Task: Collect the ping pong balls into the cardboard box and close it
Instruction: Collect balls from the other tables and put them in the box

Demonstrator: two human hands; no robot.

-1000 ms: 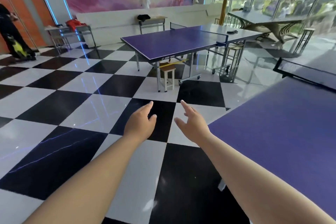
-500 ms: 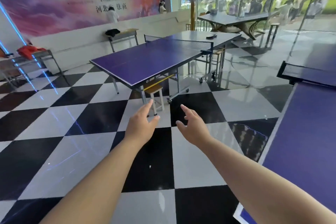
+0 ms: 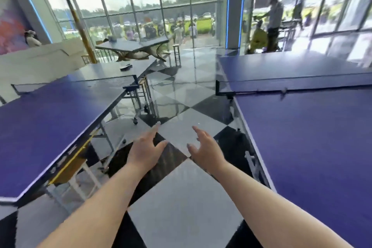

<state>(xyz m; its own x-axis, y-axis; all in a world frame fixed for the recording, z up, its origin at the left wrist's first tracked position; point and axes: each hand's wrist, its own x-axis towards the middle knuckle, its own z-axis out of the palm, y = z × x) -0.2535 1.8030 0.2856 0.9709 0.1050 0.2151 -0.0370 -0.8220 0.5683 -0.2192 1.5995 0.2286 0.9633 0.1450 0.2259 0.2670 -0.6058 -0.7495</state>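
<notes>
My left hand (image 3: 146,150) and my right hand (image 3: 206,150) are stretched out in front of me over the black-and-white checkered floor, side by side and a little apart. Both hold nothing and their fingers are spread. No ping pong ball and no cardboard box shows anywhere in the view.
A blue ping pong table (image 3: 50,119) stands close on my left, with a net and a paddle (image 3: 125,67) on its far half. Another blue table (image 3: 314,139) with a net fills the right. A checkered floor aisle (image 3: 181,133) runs between them. A third table (image 3: 138,45) stands by the glass wall.
The view has swung to the right, from the open floor and banner wall to the aisle between the two tables and the windows. Both hands stay open and empty.
</notes>
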